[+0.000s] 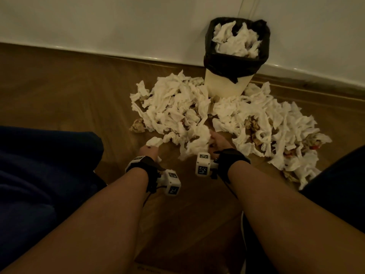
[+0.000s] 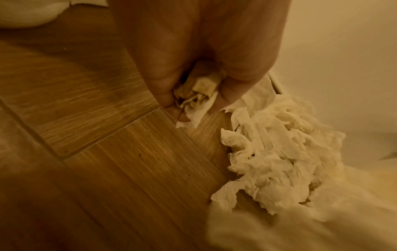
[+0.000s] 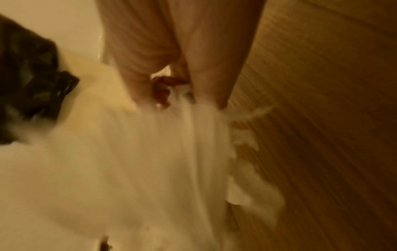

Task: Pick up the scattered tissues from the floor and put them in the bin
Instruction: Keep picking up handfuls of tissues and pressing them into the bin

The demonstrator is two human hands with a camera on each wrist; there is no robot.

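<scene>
So the bin (image 1: 235,56) sits against the white wall (image 1: 98,22), black liner (image 1: 233,70) folded over the rim and already stuffed with white tissues up to the top. Right in front of the bin, and spreading to both sides of it, there's a big heap of crumpled tissues (image 1: 197,107) on the wood floor (image 1: 69,86), with a few brownish stained ones mixed in.

Both hands are down at the edge of the heap farthest from the bin. Left hand (image 1: 149,152) has its grip closed around a small wad (image 2: 197,95), fingers curled tight on it. Right hand (image 1: 216,141) is gripping a bigger clump (image 1: 197,143) that trails down from the fingers; the right wrist view is badly blurred, but you can see tissue bunched in the fist.
</scene>
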